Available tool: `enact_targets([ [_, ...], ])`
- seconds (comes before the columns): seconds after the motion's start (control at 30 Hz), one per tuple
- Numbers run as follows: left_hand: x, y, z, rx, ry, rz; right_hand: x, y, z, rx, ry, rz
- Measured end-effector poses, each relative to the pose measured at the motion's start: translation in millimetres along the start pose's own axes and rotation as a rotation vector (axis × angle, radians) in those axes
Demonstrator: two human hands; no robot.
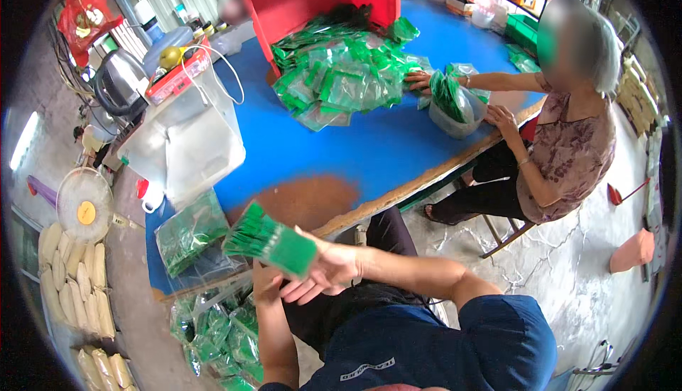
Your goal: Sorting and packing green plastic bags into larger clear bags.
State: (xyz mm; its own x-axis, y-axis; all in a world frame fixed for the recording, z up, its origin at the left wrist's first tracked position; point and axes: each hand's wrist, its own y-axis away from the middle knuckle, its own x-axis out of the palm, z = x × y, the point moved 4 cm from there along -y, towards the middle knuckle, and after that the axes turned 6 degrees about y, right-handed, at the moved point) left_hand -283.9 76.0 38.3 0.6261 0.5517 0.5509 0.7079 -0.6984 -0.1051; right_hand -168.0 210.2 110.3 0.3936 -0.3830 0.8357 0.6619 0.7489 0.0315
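One fanned stack of green packets (268,243) — tilted toward ten o'clock, apparently steadied against right hand (329,266), fingers loosely open; left hand (267,284) — hold hidden, cannot tell.

Left hand (266,286) partly hidden behind a bundle of green packets (273,242) (its hold cannot be told), pale print too small to read, co-worker's face (553,44) blurred, red bin (320,3) cut off at top, bags (213,334) partly hidden below the table (305,153).
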Motion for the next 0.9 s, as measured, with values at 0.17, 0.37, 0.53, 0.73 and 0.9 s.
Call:
enact_targets([
  [0.17, 57.9, 6.3, -51.7, -0.064, 0.271, 0.181, -2.2, -9.0, -34.7, -0.150, -0.136, -0.062],
  [0.37, 74.7, 27.7, -62.0, 0.021, 0.433, 0.162, -22.6, 35.6, 21.9, -0.291, 0.573, -0.455],
  [0.53, 72.4, 37.7, -28.1, 0.022, -0.026, -0.377, -12.7, 37.2, 30.0, -0.333, 1.245, -0.714],
  [0.73, 66.9, 37.7, -33.5, 0.190, 0.139, -0.356, -8.6, 42.4, 45.1, -0.487, 1.286, -0.803],
  [0.9, -16.9, 93.7, -123.7, 0.637, -1.502, -0.648, -11.4, 62.6, 78.0, -0.930, 1.394, -1.169],
])
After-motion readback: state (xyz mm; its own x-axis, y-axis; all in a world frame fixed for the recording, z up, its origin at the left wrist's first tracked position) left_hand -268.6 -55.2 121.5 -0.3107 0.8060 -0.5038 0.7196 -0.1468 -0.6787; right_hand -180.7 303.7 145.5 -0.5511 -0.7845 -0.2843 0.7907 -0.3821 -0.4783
